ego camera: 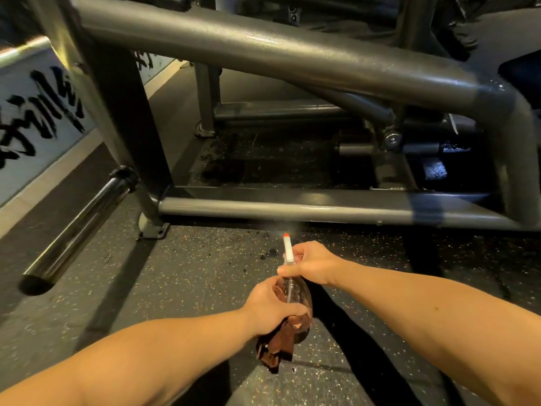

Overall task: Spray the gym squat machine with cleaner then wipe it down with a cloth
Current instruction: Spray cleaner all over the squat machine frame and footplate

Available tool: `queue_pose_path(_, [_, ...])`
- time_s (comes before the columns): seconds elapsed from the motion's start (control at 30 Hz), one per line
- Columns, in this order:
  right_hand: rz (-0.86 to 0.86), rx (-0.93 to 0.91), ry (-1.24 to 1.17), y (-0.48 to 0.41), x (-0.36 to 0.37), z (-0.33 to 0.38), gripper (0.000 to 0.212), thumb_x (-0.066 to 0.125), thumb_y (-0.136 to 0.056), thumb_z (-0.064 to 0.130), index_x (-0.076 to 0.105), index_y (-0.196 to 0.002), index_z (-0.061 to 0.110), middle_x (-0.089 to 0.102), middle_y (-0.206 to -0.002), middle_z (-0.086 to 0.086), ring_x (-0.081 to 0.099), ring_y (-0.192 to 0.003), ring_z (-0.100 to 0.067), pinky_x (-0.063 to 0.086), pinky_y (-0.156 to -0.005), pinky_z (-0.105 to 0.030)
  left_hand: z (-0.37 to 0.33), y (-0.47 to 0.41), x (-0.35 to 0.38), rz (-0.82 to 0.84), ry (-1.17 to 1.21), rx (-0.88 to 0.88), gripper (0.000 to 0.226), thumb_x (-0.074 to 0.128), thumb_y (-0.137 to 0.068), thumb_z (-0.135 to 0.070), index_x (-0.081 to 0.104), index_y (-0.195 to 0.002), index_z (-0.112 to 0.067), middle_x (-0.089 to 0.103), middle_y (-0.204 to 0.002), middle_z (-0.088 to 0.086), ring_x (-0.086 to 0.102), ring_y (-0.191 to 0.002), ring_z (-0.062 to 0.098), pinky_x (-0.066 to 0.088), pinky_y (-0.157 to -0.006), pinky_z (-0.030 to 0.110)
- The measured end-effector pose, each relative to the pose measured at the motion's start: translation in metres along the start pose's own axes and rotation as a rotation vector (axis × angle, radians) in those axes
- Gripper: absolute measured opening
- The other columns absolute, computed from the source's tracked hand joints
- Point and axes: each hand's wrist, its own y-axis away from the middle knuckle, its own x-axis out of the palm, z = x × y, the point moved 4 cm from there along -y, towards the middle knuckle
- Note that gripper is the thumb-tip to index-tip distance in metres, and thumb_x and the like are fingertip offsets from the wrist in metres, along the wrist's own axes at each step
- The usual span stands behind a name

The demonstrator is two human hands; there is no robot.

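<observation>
Across the top and middle of the view, close ahead, the grey tubular squat machine [126, 118]. Glossy streaks on its upper tube [292, 54], wet or merely lit, impossible to say. Along the speckled rubber floor [175, 273], its low rail [292, 208], directly in line with the sprayer. To the left, a wall panel [38, 112] with black brush lettering and a chrome peg [76, 227] jutting from the machine's near corner.

Lower centre, above the floor and short of the low rail, a clear plastic spray bottle [292, 291], tilted forward. Likely light and fairly stiff, smooth-walled and apt to slip when wet. Best taken round the belly for support, with the neck left free for the trigger finger. Bunched against the underside of the bottle, a brown cloth [278, 344], soft and limp, tail hanging loose. Easy to crumple, easy to drop from a slack hold.

Round bottle belly and cloth together, the left grip [272, 309], fingers curled tight on both. About the neck and spray head, the right grip [310, 265], closed, thumb laid along the side, fingers curled forward over the trigger area, trigger itself hidden. White nozzle [287, 247] with orange tip aimed toward the low rail, a faint haze just past the tip. Judged to be mid-spray, wiping not yet begun.
</observation>
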Motion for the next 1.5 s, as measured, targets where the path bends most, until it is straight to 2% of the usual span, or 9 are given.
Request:
queue_pose_path(0.17, [0.045, -0.037, -0.009, -0.006, 0.009, 0.014, 0.042, 0.087, -0.082, 0.028, 0.070, -0.114, 0.008, 0.066, -0.099, 0.000, 0.063, -0.090, -0.012, 0.051, -0.082, -0.023, 0.006, 0.001, -0.004, -0.066, 0.027, -0.024, 0.070, 0.093, -0.061, -0.048, 0.061, -0.120, -0.029, 0.072, -0.106, -0.003, 0.069, -0.096, 0.013, 0.057, -0.088, 0.030])
queue_pose_path(0.27, [0.049, -0.059, 0.014, -0.010, 0.011, 0.020, 0.039, 0.088, -0.080, 0.030, 0.071, -0.112, 0.015, 0.070, -0.108, -0.002, 0.068, -0.103, -0.018, 0.055, -0.096, -0.034, 0.008, 0.002, -0.006, -0.103, 0.061, -0.043, 0.067, 0.093, -0.066, -0.040, 0.059, -0.123, -0.027, 0.071, -0.108, -0.006, 0.068, -0.098, 0.010, 0.056, -0.088, 0.026])
queue_pose_path(0.4, [0.038, -0.075, 0.063, -0.021, 0.019, 0.026, 0.031, 0.090, -0.077, 0.031, 0.074, -0.096, 0.014, 0.074, -0.103, -0.012, 0.072, -0.099, -0.026, 0.058, -0.095, -0.043, 0.010, 0.006, -0.011, -0.146, 0.102, -0.062, 0.063, 0.092, -0.070, -0.033, 0.059, -0.124, -0.025, 0.068, -0.102, -0.011, 0.064, -0.090, 0.001, 0.045, -0.069, 0.008])
queue_pose_path(0.6, [0.118, -0.155, 0.083, -0.031, 0.034, 0.047, 0.025, 0.089, -0.079, 0.032, 0.068, -0.089, 0.021, 0.060, -0.078, 0.009, 0.057, -0.073, -0.006, 0.047, -0.070, -0.019, 0.020, 0.011, -0.025, -0.217, 0.179, -0.092, 0.062, 0.093, -0.069, -0.032, 0.060, -0.121, -0.026, 0.072, -0.102, -0.007, 0.068, -0.092, 0.005, 0.048, -0.071, 0.011])
queue_pose_path(0.73, [0.115, -0.193, 0.097, -0.042, 0.047, 0.056, 0.033, 0.091, -0.074, 0.032, 0.068, -0.081, 0.010, 0.060, -0.073, 0.004, 0.054, -0.068, -0.010, 0.045, -0.069, -0.029, 0.028, 0.013, -0.034, -0.276, 0.236, -0.097, 0.060, 0.095, -0.065, -0.035, 0.061, -0.114, -0.027, 0.074, -0.105, 0.002, 0.071, -0.096, 0.018, 0.057, -0.081, 0.025])
queue_pose_path(0.9, [0.183, -0.250, 0.132, -0.051, 0.062, 0.076, 0.031, 0.089, -0.078, 0.035, 0.058, -0.080, 0.037, 0.058, -0.072, 0.017, 0.054, -0.063, 0.005, 0.039, -0.061, -0.010, 0.039, 0.015, -0.048, -0.337, 0.282, -0.089, 0.063, 0.094, -0.067, -0.031, 0.061, -0.120, -0.026, 0.075, -0.105, -0.003, 0.071, -0.097, 0.009, 0.055, -0.082, 0.019])
queue_pose_path(1.1, [0.160, -0.309, 0.143, -0.057, 0.079, 0.092, 0.025, 0.089, -0.078, 0.031, 0.066, -0.080, 0.021, 0.056, -0.073, 0.005, 0.049, -0.065, -0.009, 0.040, -0.064, -0.027, 0.044, 0.020, -0.062, -0.383, 0.323, -0.125, 0.057, 0.093, -0.072, -0.028, 0.060, -0.117, -0.019, 0.058, -0.082, -0.008, 0.054, -0.070, 0.006, 0.042, -0.060, 0.013])
queue_pose_path(1.33, [0.217, -0.308, 0.152, -0.059, 0.081, 0.107, 0.062, 0.091, -0.074, 0.038, 0.064, -0.128, 0.028, 0.068, -0.103, 0.008, 0.064, -0.090, -0.006, 0.048, -0.080, -0.024, 0.047, 0.024, -0.074, -0.427, 0.356, -0.103, 0.065, 0.093, -0.071, -0.027, 0.057, -0.124, -0.027, 0.071, -0.108, -0.002, 0.068, -0.099, 0.010, 0.049, -0.077, 0.014])
queue_pose_path(1.5, [0.215, -0.347, 0.157, -0.054, 0.083, 0.120, 0.056, 0.089, -0.077, 0.031, 0.065, -0.128, 0.027, 0.066, -0.102, 0.014, 0.063, -0.090, -0.005, 0.046, -0.078, -0.019, 0.046, 0.028, -0.079, -0.456, 0.365, -0.073, 0.072, 0.093, -0.071, -0.030, 0.054, -0.131, -0.029, 0.070, -0.108, -0.002, 0.067, -0.099, 0.011, 0.052, -0.080, 0.018])
